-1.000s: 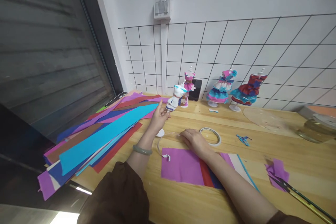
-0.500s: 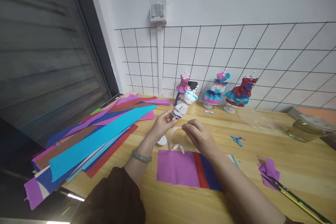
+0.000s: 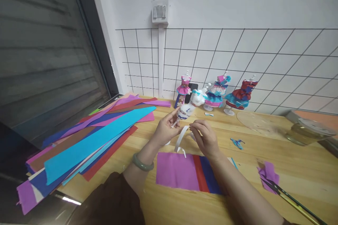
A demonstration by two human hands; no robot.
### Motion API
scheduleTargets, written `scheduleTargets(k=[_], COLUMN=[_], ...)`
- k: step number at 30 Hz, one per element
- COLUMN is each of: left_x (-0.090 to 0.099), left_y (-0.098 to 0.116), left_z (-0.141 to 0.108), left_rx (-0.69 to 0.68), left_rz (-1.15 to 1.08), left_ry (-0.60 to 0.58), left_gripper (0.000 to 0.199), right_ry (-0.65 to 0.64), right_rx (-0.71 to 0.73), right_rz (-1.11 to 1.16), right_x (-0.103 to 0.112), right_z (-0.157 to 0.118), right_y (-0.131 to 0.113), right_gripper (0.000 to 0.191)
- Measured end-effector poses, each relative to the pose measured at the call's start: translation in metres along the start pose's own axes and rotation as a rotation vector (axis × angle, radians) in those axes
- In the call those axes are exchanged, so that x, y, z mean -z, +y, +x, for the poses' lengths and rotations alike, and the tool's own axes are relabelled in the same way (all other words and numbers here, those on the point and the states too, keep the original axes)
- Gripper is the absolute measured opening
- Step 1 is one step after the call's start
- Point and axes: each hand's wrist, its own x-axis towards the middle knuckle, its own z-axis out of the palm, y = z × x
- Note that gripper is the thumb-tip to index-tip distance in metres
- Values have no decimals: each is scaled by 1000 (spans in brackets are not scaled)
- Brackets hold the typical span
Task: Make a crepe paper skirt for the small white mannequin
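Observation:
My left hand (image 3: 168, 124) is closed around the lower end of a small white dress form (image 3: 187, 109), which tilts to the right and wears white with blue trim at the chest. Pinched in the fingers of my right hand (image 3: 205, 137) is a narrow white strip (image 3: 180, 141) that looks like double-sided tape. It curls down from the fingertips just below the dress form. Under the hands lie sheets of crepe paper: a purple one (image 3: 176, 171), a red one (image 3: 200, 174) and a blue one (image 3: 211, 175). A white round base is mostly hidden behind my left wrist.
Long coloured paper strips (image 3: 97, 140) pile up at the left. Three dressed forms, including a red and blue one (image 3: 241, 95), stand by the wall. Scissors (image 3: 290, 198) rest on purple scraps (image 3: 269, 174) at the right. A tape roll (image 3: 301, 133) sits at the far right.
The dress form has tilted further to the right in my left hand. My right hand has moved slightly right and turned, and the strip has moved with it.

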Motion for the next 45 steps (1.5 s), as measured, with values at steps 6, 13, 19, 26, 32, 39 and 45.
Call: scheduleTargets(k=[6,13,19,26,32,39,45], left_x=[-6,-7,-11,-12,-9,-3,0], left_y=[10,13,17,6,0,0,-7], left_z=[-5,-9,-12,-9,-5,-1,0], left_rx=[-87,-207,-303,-231,-122,-93,-30], left_rz=[122,475,644,436,268,263,254], left_ry=[-27,6,-23,84,111,177,151], left_gripper=[99,95,81,82,76,81,86], right_ry=[-2,4,8,-102,-169,-165,-201], right_rx=[-72,-148,-196,-155,-223,-258,-219], right_rz=[34,83,108,144,138,119,98], right_x=[-5,-8,-10,-14,-17,-18,-15], right_z=[-5,-6,-6,-8,-11,-13,-8], right_y=[7,8,8,9,11,16,10], right_gripper=[20,14,11,13,13,13,15])
